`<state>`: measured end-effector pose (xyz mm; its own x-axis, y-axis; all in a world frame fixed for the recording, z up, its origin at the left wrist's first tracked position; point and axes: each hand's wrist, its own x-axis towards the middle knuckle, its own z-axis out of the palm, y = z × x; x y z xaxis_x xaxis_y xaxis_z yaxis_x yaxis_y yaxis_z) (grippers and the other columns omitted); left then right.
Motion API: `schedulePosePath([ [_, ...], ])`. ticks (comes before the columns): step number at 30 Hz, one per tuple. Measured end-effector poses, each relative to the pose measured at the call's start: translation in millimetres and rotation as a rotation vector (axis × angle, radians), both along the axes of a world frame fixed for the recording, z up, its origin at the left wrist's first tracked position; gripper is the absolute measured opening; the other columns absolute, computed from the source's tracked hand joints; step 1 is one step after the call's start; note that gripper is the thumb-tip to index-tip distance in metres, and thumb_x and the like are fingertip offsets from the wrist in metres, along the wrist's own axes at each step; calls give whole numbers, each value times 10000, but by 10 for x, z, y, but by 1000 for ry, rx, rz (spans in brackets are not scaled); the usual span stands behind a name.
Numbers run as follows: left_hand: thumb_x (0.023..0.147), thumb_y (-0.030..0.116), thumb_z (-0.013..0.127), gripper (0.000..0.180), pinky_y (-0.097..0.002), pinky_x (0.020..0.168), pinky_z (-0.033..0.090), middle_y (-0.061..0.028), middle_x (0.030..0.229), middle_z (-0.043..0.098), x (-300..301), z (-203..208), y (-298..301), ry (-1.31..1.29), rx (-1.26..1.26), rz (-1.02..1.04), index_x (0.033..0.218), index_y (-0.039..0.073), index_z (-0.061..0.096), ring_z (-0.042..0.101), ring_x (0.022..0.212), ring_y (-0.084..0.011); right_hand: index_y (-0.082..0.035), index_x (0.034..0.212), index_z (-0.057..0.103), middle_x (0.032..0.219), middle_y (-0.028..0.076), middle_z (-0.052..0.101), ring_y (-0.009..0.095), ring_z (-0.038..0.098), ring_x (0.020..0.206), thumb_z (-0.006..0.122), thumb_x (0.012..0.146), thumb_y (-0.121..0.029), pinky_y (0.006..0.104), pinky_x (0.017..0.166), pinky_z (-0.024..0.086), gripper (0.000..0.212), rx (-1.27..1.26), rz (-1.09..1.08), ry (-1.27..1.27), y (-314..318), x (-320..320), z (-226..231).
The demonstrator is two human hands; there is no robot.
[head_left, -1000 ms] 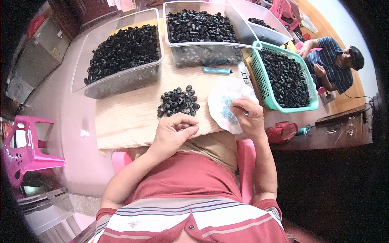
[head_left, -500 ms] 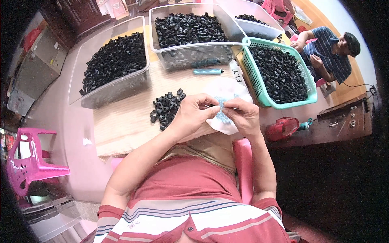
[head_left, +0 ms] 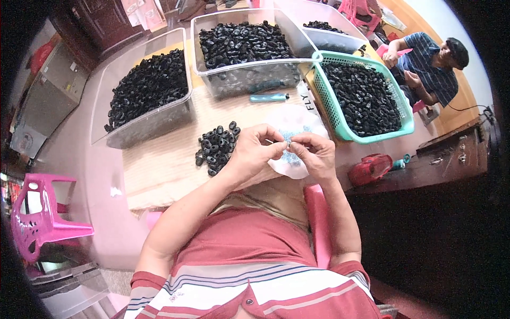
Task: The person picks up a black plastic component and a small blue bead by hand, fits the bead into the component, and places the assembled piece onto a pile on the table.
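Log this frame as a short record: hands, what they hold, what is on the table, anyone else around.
left hand: fingertips pinched on a small part, meeting the right hand
right hand: pinching the same spot; part too small to tell
under hands: white bag of tiny blue pieces
loose pile: black rings beside left hand
bins: two clear, full of black rings
basket: green, full
lighter: blue
other person: seated, far right

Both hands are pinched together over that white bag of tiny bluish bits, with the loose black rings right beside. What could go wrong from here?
1. The left hand and right hand meet above the white plastic bag of small bluish pieces; whatever the fingertips hold is too small to see and could drop unnoticed.
2. The loose pile of small black ring-shaped parts lies by the left wrist; a sweep might scatter it.
3. The bag reaches the near edge of the cardboard-covered tabletop, so pieces could spill off.
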<state>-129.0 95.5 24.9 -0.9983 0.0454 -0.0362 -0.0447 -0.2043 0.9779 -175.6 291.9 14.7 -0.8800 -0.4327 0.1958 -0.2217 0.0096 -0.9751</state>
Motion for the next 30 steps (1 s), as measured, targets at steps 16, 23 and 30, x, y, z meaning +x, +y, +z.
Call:
schedulePosePath([
  [16, 881, 89, 774, 146, -248, 660, 545, -43, 822, 698, 2, -9, 40, -43, -12, 13, 957, 10, 678, 659, 720, -97, 19, 962, 725, 994, 85, 691, 146, 652, 904, 722, 843, 90, 255, 782, 529, 139, -56, 19, 228, 41, -37, -66],
  [23, 879, 86, 773, 147, -243, 657, 543, -38, 826, 696, -8, -33, 36, -35, -33, 13, 957, 7, 677, 656, 715, -96, 24, 989, 715, 996, 85, 686, 139, 654, 917, 712, 864, 80, 247, 792, 534, 137, -4, 33, 197, 44, -44, -58],
  [30, 892, 100, 763, 151, -244, 662, 546, -37, 838, 694, -29, -64, 18, -23, -38, 8, 965, 4, 673, 656, 726, -94, 18, 996, 692, 1017, 73, 679, 130, 644, 947, 711, 857, 99, 243, 813, 525, 162, -23, -10, 161, 18, -17, -64],
])
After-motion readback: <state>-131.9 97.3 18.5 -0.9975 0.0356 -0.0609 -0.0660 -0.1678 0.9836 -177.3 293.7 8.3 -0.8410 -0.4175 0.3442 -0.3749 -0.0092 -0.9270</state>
